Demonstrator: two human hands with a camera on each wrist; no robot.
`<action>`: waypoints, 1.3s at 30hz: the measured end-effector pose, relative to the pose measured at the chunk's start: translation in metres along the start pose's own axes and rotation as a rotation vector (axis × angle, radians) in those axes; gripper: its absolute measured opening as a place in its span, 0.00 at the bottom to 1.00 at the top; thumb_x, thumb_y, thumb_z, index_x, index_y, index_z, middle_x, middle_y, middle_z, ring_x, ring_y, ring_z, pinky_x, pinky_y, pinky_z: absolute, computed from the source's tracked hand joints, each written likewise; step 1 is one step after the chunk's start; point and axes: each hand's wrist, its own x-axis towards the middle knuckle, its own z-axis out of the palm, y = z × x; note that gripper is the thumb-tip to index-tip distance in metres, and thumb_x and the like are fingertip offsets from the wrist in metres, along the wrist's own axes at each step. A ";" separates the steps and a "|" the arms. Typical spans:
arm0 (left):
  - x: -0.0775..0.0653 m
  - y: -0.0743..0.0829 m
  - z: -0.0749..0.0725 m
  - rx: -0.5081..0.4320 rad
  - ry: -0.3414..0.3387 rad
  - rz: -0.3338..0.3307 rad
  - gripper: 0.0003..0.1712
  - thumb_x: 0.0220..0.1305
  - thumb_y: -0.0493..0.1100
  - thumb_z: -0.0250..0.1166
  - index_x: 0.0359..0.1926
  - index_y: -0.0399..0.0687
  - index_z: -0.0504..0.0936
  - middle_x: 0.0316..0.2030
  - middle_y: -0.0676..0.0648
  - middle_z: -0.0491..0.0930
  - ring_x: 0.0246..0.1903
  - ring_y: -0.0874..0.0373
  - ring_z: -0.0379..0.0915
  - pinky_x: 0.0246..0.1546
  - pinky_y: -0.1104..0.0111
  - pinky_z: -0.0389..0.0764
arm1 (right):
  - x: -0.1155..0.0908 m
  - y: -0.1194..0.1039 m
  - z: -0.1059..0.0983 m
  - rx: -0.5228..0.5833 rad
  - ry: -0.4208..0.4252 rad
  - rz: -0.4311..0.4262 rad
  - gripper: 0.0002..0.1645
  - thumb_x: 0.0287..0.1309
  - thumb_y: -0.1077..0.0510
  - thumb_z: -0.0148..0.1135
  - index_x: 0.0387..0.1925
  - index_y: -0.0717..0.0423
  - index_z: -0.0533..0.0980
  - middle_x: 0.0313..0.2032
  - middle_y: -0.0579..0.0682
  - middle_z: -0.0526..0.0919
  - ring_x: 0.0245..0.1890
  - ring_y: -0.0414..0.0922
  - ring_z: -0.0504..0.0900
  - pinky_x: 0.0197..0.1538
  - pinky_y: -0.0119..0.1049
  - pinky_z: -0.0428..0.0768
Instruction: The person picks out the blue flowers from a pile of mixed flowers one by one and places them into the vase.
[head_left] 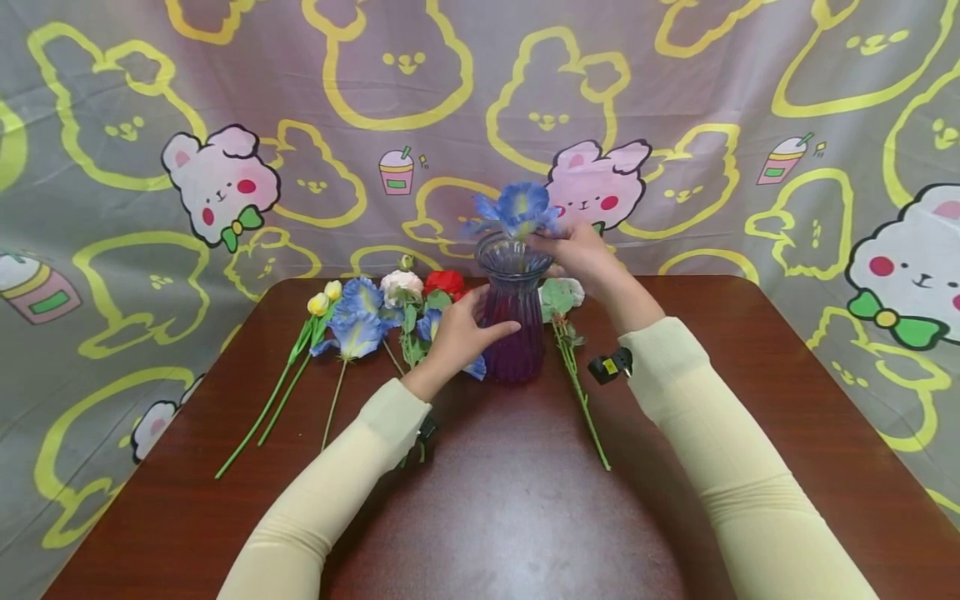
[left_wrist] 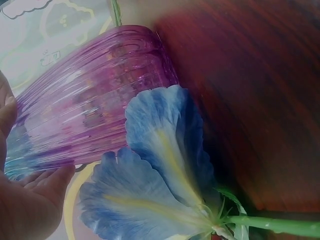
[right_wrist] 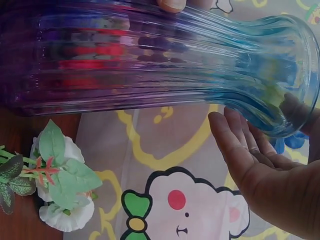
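Observation:
A ribbed glass vase [head_left: 513,321], purple below and bluish at its flared mouth, stands upright on the table. My left hand [head_left: 467,333] holds its body from the left; in the left wrist view, thumb and fingers [left_wrist: 61,182] lie on either side of the glass. A blue artificial iris [head_left: 519,208] shows its bloom just above the rim. My right hand [head_left: 592,260] is at the right of the mouth, close under that bloom. In the right wrist view its fingers [right_wrist: 240,137] stretch loosely beside the neck, and the thumb is near the rim.
Left of the vase lie yellow tulips [head_left: 318,304], a blue iris [head_left: 356,321], a pale pink flower [head_left: 402,286] and a red flower [head_left: 447,283]. A white flower stem [head_left: 581,392] lies to the right. A patterned curtain [head_left: 450,108] hangs behind the brown table [head_left: 495,500].

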 end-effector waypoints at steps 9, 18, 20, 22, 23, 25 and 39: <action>0.001 0.000 0.001 -0.007 0.011 0.060 0.40 0.54 0.51 0.75 0.65 0.42 0.71 0.56 0.44 0.78 0.52 0.55 0.77 0.51 0.63 0.78 | -0.007 0.001 -0.004 0.011 -0.011 0.030 0.25 0.67 0.63 0.54 0.63 0.70 0.67 0.60 0.60 0.71 0.60 0.52 0.72 0.54 0.46 0.77; 0.000 0.001 0.001 0.005 0.020 0.067 0.39 0.54 0.51 0.75 0.63 0.42 0.73 0.55 0.44 0.79 0.51 0.55 0.77 0.50 0.62 0.78 | -0.014 0.014 -0.015 0.036 -0.077 -0.060 0.27 0.69 0.58 0.55 0.64 0.69 0.67 0.60 0.61 0.72 0.58 0.52 0.74 0.58 0.50 0.73; 0.000 0.001 0.001 0.004 0.022 0.072 0.38 0.54 0.50 0.75 0.63 0.42 0.73 0.54 0.44 0.79 0.51 0.55 0.78 0.50 0.62 0.78 | -0.015 0.019 -0.017 0.056 -0.103 -0.083 0.29 0.70 0.56 0.55 0.65 0.70 0.65 0.60 0.62 0.71 0.59 0.54 0.74 0.58 0.50 0.72; 0.000 0.001 0.002 0.003 0.023 0.078 0.38 0.54 0.50 0.75 0.63 0.42 0.73 0.54 0.44 0.80 0.50 0.55 0.78 0.49 0.63 0.78 | -0.016 0.026 -0.019 0.080 -0.131 -0.110 0.31 0.70 0.54 0.54 0.66 0.70 0.63 0.61 0.63 0.70 0.59 0.55 0.73 0.58 0.49 0.72; 0.000 0.001 0.002 0.004 0.025 0.080 0.38 0.54 0.50 0.75 0.63 0.42 0.73 0.54 0.44 0.80 0.50 0.55 0.78 0.49 0.63 0.78 | -0.016 0.029 -0.020 0.095 -0.145 -0.129 0.32 0.70 0.54 0.54 0.67 0.70 0.62 0.62 0.64 0.69 0.60 0.55 0.73 0.58 0.48 0.72; 0.000 0.001 0.002 0.003 0.025 0.084 0.38 0.54 0.50 0.75 0.63 0.42 0.73 0.54 0.44 0.80 0.50 0.55 0.78 0.49 0.63 0.79 | -0.017 0.035 -0.021 0.100 -0.160 -0.166 0.33 0.70 0.55 0.54 0.68 0.69 0.60 0.62 0.65 0.69 0.59 0.55 0.74 0.58 0.48 0.73; 0.001 -0.001 0.003 -0.014 0.026 0.101 0.38 0.54 0.48 0.75 0.63 0.42 0.73 0.54 0.44 0.79 0.51 0.55 0.78 0.50 0.63 0.78 | -0.018 0.063 -0.009 -0.015 -0.194 -0.284 0.40 0.57 0.61 0.69 0.68 0.62 0.63 0.61 0.62 0.73 0.61 0.55 0.72 0.56 0.46 0.76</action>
